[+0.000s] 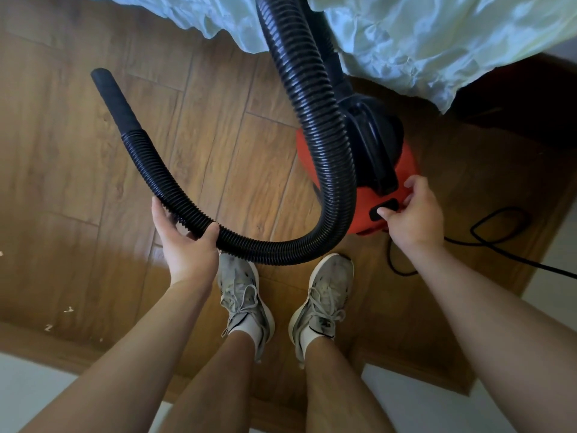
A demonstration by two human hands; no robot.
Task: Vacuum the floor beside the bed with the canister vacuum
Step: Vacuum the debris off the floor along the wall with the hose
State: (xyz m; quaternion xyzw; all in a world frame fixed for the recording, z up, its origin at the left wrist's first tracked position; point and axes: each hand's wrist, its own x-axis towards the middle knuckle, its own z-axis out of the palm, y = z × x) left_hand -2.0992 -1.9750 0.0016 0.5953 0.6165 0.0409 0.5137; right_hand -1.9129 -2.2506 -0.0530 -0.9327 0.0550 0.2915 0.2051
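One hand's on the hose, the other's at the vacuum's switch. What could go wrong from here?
1. The black power cord lies looped on the wooden floor near the right shoe; a step could snag it.
2. The pale crumpled bed sheet hangs against the black ribbed hose above the red canister vacuum; suction or a tug might drag it.
3. The left hand grips the hose well back from its nozzle, so the tip may swing.

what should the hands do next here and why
Probably press the black switch on the red canister: a fingertip of the right hand rests on it, and the left hand grips the hose, nozzle aimed out over the wood floor.
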